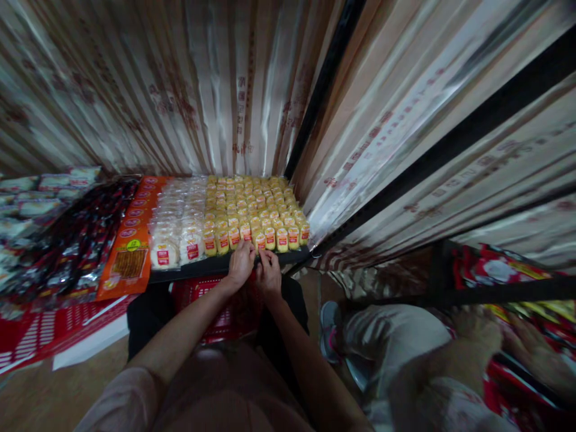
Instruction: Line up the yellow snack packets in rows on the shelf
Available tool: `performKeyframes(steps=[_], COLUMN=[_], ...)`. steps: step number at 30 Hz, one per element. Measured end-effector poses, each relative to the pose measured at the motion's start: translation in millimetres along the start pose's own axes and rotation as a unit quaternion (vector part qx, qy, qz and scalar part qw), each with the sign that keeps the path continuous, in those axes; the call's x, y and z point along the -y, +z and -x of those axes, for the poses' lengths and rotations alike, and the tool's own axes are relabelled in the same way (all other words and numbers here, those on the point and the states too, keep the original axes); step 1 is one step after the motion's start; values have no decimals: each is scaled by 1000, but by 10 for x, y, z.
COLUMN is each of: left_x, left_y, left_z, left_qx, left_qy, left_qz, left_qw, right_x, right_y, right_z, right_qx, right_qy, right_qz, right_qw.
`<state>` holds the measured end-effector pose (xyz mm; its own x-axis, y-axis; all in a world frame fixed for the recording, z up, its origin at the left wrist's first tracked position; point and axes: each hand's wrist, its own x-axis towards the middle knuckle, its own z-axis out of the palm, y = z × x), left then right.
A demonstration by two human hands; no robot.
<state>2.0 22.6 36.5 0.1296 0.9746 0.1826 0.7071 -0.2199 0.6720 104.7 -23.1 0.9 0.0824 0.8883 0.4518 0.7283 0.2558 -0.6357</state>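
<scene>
My left hand and my right hand rest side by side at the front edge of a low shelf. Both sets of fingers are curled on a small yellow snack packet in the front row. Rows of like yellow packets fill the shelf behind it. White round cake packets with red labels lie to their left. A red plastic basket sits under my forearms, between my knees.
Orange packets and dark red packets lie further left. Hanging plastic curtains surround the shelf, with a black frame post. Another person crouches at the right beside red goods. Red-and-white crates stand at left.
</scene>
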Motion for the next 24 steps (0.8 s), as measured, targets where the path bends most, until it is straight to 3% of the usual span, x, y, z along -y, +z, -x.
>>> performKeyframes(steps=[12,17,21,24], left_x=[53,175,357,583], left_y=[57,39,80,175], left_z=[57,341,725,947], left_qx=[3,5,71,116], left_qy=[24,39,46,-6], left_qz=[15,44,53,58], left_qw=[1000,998,995,992], right_x=[84,154,109,49], right_y=[6,70,212,377], right_z=[138,360,553,639], right_qx=[-38,-29,34,188], right_qy=[11,58,141,171], right_qz=[-29,-66,-56,9], right_qw=[999,996,988,967])
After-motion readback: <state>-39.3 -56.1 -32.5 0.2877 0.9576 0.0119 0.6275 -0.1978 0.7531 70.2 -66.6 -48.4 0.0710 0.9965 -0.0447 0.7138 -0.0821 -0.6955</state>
